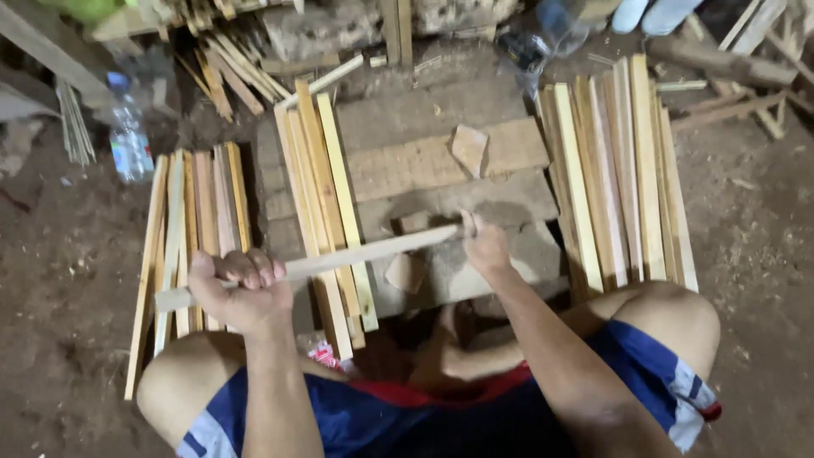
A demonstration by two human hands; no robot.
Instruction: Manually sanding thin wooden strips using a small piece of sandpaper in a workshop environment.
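Wooden slat (339, 259) runs across the middle of the frame, held at both ends: my left hand (242, 293) is wrapped in a fist around its lower-left end, my right hand (485, 248) closed on its upper-right end over the worn wooden block (441, 161) (its fingertips are hidden behind the stick). Stacks of slats lie at left (191, 229), centre (322, 187) and right (619, 170); a plastic bottle (127, 136) sits blurred at upper left

One head-worn camera looks steeply down from close above at the dirt floor (59, 280), facing forward over the person's knees toward stacked pale wooden slats (623, 170).
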